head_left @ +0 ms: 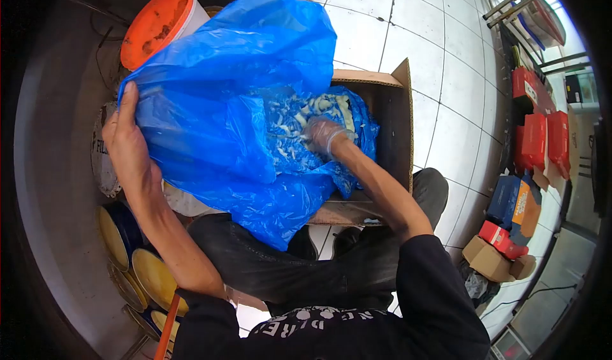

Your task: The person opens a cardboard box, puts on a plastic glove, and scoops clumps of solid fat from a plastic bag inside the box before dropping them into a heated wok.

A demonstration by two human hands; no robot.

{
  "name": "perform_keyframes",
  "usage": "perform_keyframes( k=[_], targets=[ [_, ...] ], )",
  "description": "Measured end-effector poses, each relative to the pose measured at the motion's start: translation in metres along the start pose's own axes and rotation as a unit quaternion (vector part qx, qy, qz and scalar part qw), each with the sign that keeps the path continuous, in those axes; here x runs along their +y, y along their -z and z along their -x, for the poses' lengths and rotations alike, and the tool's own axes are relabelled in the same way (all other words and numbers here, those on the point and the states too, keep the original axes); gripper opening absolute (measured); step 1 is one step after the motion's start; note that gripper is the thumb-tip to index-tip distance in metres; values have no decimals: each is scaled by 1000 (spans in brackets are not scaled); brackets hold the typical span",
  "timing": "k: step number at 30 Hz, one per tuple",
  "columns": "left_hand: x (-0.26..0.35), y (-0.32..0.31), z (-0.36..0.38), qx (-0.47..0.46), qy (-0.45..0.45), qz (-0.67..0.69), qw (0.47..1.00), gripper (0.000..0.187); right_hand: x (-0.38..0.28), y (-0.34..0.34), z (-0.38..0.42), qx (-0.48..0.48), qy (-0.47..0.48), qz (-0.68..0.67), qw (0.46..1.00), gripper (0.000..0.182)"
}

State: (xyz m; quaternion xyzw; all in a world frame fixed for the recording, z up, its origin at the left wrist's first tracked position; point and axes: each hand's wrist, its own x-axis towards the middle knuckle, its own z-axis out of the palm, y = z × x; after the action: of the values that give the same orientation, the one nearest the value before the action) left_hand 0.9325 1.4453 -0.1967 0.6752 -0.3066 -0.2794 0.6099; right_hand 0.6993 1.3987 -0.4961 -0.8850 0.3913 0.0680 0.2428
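Note:
A large blue plastic bag (210, 99) lines a cardboard box (394, 130) in front of my knees. My left hand (129, 124) grips the bag's edge at the left and holds that side raised and spread. Pale shredded or sliced pieces (294, 121) lie inside the bag, some stuck to its wall. Among them is my right hand (326, 135), in a clear plastic glove, its fingers curled into the pieces and partly hidden. The bag's near part hangs over the box's front edge towards my lap.
A white bucket with an orange inside (153, 32) stands behind the bag at left. Several yellow-topped round tins (153, 274) are below my left arm. White floor tiles (440, 60) stretch to the right, with red boxes (535, 140) and an opened carton (488, 258) along the side.

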Motion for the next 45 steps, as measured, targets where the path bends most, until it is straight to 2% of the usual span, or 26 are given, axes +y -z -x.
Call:
perform_keyframes(
  k=[2,3,4,5,6,7,8,9,11,12,13,15,16,18,20,24,32,39,42,45],
  targets=[
    [3,4,-2,25,2,-10,1000,27,15,10,0,-74,-64,-27,995,23],
    [6,5,0,43,2,-5,999,29,32,12,2,-75,-63,-25,995,23],
    [7,6,1,61,5,0,998,31,55,9,8,-86,-73,-174,978,24],
    [5,9,0,62,10,2,998,31,75,7,17,-96,-84,-319,939,25],
    [2,14,-3,62,10,2,998,32,90,12,31,-21,-10,-200,980,27],
    [-1,17,-4,61,9,2,998,33,101,18,42,54,65,-77,993,30],
    [1,16,-2,50,9,3,999,33,113,12,40,79,-40,-114,990,38],
    [2,15,0,49,10,3,999,33,122,5,30,78,-41,-114,990,38],
    [4,14,3,38,1,-1,999,33,115,3,10,24,-287,-169,943,45],
    [5,13,4,34,0,-2,999,33,108,11,5,35,-251,-177,951,51],
    [6,11,6,34,8,-1,999,33,112,-1,1,35,-253,-179,950,51],
    [5,13,6,34,10,-4,999,34,122,-32,-21,99,-273,-224,930,56],
    [4,15,6,38,1,-10,999,34,122,-30,-26,74,-218,-187,955,56],
    [2,18,8,43,-6,-22,999,35,131,-36,-34,58,-212,-187,958,56],
    [1,19,10,70,6,32,997,36,139,-33,-33,36,-215,-187,958,55],
    [3,19,16,112,-33,15,993,37,142,-32,-27,22,-216,-184,959,54],
    [5,18,18,114,-38,7,993,39,117,-46,-52,2,-212,-136,968,51],
    [2,17,14,106,-17,15,994,41,120,-39,-60,-61,-226,-146,961,48],
    [5,16,12,101,-17,2,995,41,123,-32,-43,-84,-256,-219,938,47],
    [4,14,12,106,-30,8,994,42,124,-27,-12,-41,-268,-403,874,45]
  ],
)
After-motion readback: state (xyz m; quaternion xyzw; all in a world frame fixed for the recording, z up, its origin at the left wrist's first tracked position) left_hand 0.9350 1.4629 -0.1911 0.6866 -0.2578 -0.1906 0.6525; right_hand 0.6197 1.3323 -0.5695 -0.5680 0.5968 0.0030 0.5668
